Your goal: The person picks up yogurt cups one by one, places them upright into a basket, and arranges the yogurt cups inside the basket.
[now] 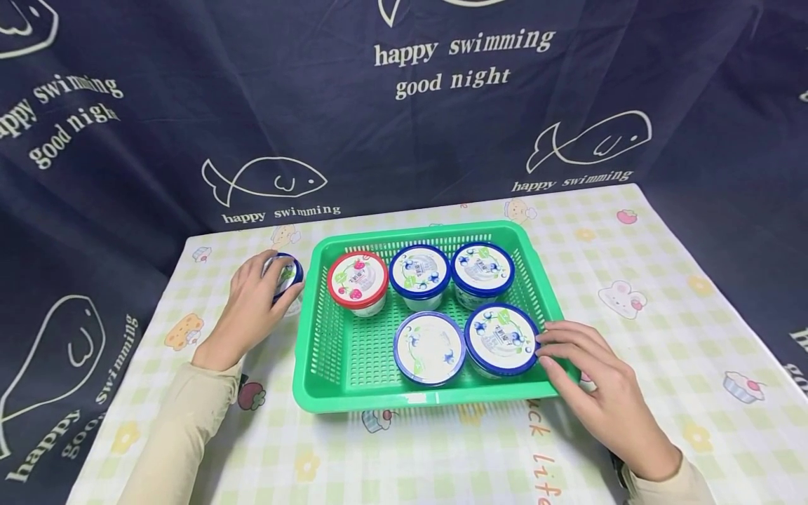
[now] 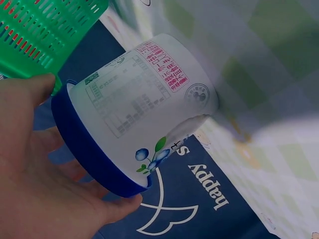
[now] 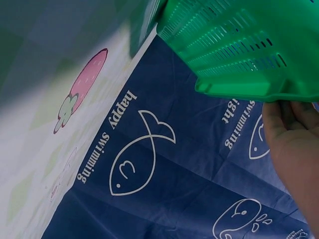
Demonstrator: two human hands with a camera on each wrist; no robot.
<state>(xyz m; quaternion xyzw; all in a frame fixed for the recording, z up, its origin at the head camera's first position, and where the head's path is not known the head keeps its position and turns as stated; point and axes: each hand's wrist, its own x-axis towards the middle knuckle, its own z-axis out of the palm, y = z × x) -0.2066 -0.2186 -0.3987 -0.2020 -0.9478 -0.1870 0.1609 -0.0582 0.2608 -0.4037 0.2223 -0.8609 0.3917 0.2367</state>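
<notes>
Left of the green basket [image 1: 362,400], my left hand [image 1: 252,301] grips a white cup with a blue lid [image 2: 144,109] by its lid. The cup stands on the tablecloth, with printed blueberries and small text on its side. My right hand [image 1: 596,382] lies over the basket's right rim, fingers fairly straight. Its fingertips reach the lid edge of the front right blue-lidded cup [image 1: 502,339]. Also in the basket are a red-lidded cup [image 1: 358,280], two blue-lidded cups [image 1: 419,273] at the back and a paler blue-rimmed cup [image 1: 429,348] in front.
A checked tablecloth [image 1: 650,337] with cartoon prints covers the table. Dark blue fabric [image 1: 404,133] with white fish and lettering hangs behind and at both sides. Inside the basket, bare slotted floor [image 1: 369,351] shows at the front left.
</notes>
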